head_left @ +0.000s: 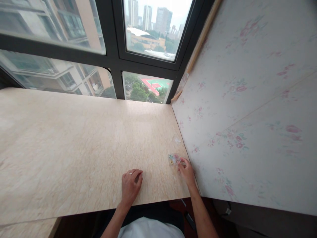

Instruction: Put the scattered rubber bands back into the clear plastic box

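A small clear plastic box with several colourful little pieces inside lies flat on the stone-patterned sill, near the papered wall. My right hand is at the box's right end, thumb and fingers closed around that edge and covering part of it. To the left, my left hand, with a ring on one finger, rests on the sill. Its thumb and forefinger tips are pressed together; whether anything tiny sits between them is too small to tell. Just beyond the box lies a bit of clear plastic, against the wall side.
The wide sill runs left beneath a dark-framed window. A flower-papered wall bounds the right side, close to my right arm. The sill's front edge is just before my body, with dark objects below it.
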Motion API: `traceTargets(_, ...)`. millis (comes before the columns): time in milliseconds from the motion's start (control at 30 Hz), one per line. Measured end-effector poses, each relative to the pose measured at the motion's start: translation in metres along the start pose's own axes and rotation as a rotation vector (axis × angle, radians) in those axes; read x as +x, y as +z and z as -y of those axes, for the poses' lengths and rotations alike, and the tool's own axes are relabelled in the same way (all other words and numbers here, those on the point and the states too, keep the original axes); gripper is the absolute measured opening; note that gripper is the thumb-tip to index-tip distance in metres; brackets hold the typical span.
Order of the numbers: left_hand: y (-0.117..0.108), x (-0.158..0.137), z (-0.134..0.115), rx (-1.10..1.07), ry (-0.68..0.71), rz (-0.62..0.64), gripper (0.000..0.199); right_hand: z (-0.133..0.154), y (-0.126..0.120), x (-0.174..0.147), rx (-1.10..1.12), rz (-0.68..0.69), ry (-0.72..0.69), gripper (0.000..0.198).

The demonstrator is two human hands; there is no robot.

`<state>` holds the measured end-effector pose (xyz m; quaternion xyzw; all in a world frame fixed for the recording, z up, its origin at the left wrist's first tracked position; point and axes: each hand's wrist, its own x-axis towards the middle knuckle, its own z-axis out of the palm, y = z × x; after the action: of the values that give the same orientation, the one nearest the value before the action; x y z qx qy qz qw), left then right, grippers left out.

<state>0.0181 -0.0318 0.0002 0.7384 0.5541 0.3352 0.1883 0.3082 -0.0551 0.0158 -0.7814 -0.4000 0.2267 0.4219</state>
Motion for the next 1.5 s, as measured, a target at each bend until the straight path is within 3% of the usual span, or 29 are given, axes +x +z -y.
traceTargets(267,0.001,0.000,0.002,-0.008,0.018,0.000,0.019,0.016,0.019,-0.009,-0.084,0.087,-0.116,0.023)
traceTargets(433,0.000,-0.001,0.002,-0.004,0.014,-0.006,0.020,0.021,0.015,-0.001,-0.175,0.061,-0.154,0.023)
traceTargets(600,0.000,0.000,0.002,-0.011,0.011,0.005,0.020,0.027,0.004,0.045,-0.261,0.036,-0.212,0.036)
traceTargets(833,0.000,-0.001,0.003,-0.016,0.023,0.006,0.018,0.045,0.011,0.133,-0.277,0.142,-0.276,0.071)
traceTargets(1033,-0.001,-0.002,0.003,-0.023,0.026,0.009,0.019,0.052,0.021,0.159,-0.171,0.245,-0.197,0.079)
traceTargets(1200,-0.001,-0.002,0.004,-0.029,0.025,0.007,0.018,0.069,0.017,0.139,0.060,0.268,-0.163,0.091)
traceTargets(1333,0.000,-0.003,0.005,-0.049,0.012,0.028,0.019,0.097,0.010,0.099,0.348,0.352,-0.134,0.070)
traceTargets(1367,0.000,-0.003,0.005,-0.057,0.009,0.033,0.020,0.105,0.008,0.088,0.477,0.388,-0.117,0.066)
traceTargets(1433,-0.001,-0.003,0.006,-0.077,0.003,0.041,0.021,0.119,0.004,0.066,1.054,0.517,0.046,0.063)
traceTargets(1500,-0.003,-0.003,0.006,-0.105,-0.006,0.052,0.021,0.129,0.001,0.047,1.423,0.610,0.193,0.057)
